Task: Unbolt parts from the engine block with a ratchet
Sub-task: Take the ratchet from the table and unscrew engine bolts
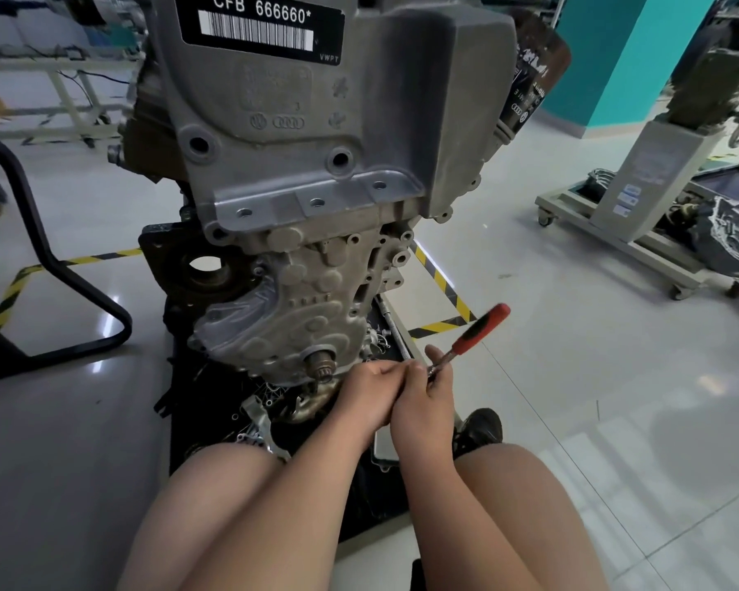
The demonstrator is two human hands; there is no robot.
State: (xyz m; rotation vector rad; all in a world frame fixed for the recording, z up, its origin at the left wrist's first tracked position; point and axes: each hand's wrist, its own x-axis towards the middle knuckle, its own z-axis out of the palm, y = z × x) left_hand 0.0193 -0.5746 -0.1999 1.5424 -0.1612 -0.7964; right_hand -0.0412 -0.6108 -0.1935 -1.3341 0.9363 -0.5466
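Note:
A grey cast engine block [299, 172] stands upright before me, with a barcode label at its top and a shaft stub [323, 361] near its lower end. The ratchet [472, 334] has a red and black handle that points up and to the right. My right hand [429, 398] grips the ratchet's metal head end. Touching it on the left, my left hand [370, 392] has its fingers curled at the ratchet head, low on the block's right side. The socket and the bolt are hidden behind my fingers.
Loose metal parts and brackets [265, 415] lie on a black tray under the block. A long extension bar [395, 330] rests to the right. A black stand leg [60, 266] is at left, a wheeled engine stand [640, 198] at right. Yellow-black floor tape [442, 287] marks the floor.

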